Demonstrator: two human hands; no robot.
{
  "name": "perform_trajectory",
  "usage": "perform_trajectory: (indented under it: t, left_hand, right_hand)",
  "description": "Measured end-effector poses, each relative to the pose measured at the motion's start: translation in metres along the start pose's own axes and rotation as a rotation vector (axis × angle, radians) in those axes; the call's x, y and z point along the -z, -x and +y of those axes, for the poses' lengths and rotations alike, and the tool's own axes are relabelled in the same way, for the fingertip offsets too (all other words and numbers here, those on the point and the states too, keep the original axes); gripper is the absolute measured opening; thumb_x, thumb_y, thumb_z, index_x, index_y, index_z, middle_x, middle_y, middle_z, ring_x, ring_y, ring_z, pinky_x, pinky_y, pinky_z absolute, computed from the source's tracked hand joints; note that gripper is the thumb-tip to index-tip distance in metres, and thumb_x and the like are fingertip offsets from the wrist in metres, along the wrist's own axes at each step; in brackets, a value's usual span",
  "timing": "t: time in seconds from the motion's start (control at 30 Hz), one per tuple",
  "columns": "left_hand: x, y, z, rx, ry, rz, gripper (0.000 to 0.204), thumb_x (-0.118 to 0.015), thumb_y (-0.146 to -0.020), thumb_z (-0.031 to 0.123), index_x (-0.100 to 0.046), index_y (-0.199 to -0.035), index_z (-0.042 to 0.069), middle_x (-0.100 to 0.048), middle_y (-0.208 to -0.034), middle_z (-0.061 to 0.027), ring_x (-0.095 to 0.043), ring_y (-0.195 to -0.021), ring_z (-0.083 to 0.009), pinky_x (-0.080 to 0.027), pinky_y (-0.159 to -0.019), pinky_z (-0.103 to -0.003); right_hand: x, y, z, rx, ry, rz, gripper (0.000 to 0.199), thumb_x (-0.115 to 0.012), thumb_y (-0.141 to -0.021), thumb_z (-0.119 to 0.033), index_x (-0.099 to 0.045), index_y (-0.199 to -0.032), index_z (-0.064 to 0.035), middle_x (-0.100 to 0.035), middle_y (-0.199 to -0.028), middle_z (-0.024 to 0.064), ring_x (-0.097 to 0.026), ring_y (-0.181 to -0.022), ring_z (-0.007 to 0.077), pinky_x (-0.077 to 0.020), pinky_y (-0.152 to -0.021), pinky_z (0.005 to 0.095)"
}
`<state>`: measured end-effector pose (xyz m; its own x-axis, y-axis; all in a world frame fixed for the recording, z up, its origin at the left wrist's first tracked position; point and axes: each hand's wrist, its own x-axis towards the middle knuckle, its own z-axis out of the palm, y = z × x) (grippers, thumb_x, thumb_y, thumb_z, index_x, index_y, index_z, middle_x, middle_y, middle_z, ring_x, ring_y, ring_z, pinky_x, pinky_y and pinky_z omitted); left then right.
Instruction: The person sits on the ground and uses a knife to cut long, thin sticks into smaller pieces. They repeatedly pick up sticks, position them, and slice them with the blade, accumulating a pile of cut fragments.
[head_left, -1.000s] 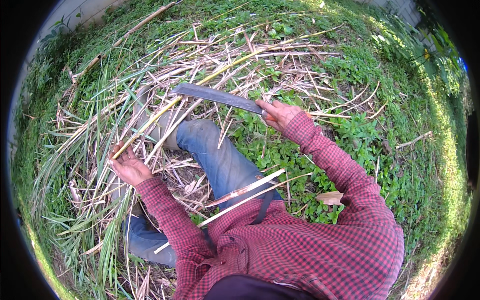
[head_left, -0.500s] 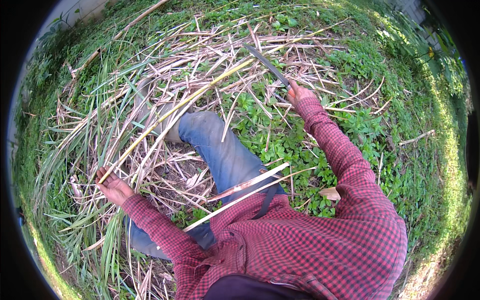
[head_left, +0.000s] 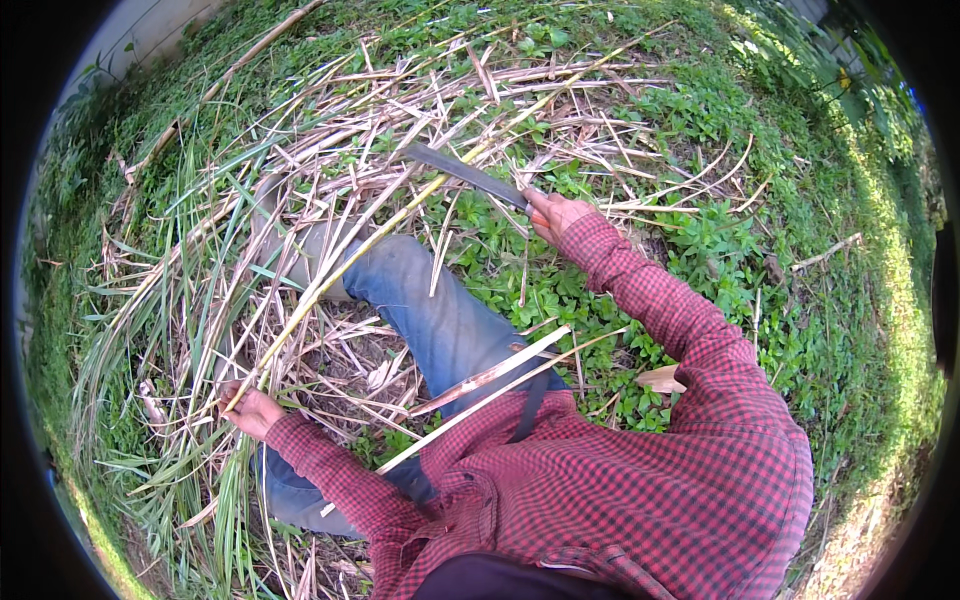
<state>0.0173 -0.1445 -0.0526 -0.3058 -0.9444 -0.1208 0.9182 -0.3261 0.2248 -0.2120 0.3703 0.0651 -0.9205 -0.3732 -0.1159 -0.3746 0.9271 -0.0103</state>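
Machete [head_left: 465, 174] swung back down from raised position half second ago, blade now across stalk [head_left: 370, 245] at 11 o'clock. Right hand [head_left: 555, 213] clamped on handle; left hand [head_left: 252, 408] clamped on stalk base at 8 o'clock, lower than before. Chopping stroke landing.

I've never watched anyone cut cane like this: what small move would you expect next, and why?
Probably a short downward chop. The right hand holds the long knife with its blade lying across the yellowish stalk, while the left hand grips that stalk's lower end, holding it straight over the dry litter.

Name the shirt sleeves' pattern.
Red and black check on the sleeves, clearest in the head view.
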Motion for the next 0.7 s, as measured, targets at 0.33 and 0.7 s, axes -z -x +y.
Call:
perform_trajectory:
  t: [0.33, 0.7]
  left_hand:
    - [-0.002, -0.011, 0.035, -0.096, 0.01, -0.063, 0.04, -0.026, -0.099, 0.032, -0.045, -0.08, 0.002, -0.051, -0.07, -0.0091, -0.049, -0.064, -0.0187, -0.044, -0.06, -0.032]
    - [-0.024, 0.048, 0.029, -0.123, -0.579, 0.081, 0.049, -0.053, -0.091, 0.034, -0.041, -0.124, 0.0, -0.048, -0.128, -0.0148, -0.043, -0.123, -0.0249, -0.035, -0.106, -0.041]
  right_hand:
    - [-0.01, -0.005, 0.025, -0.078, 0.053, 0.076, 0.047, -0.051, -0.089, -0.033, -0.035, -0.132, -0.0211, -0.059, -0.098, 0.0165, -0.063, -0.081, 0.0327, -0.0524, -0.066, 0.0422]
    - [-0.018, -0.001, -0.002, 0.054, 0.004, 0.155, 0.046, -0.052, -0.089, -0.029, -0.036, -0.132, -0.0226, -0.056, -0.091, 0.0139, -0.062, -0.077, 0.0323, -0.0522, -0.064, 0.0426]
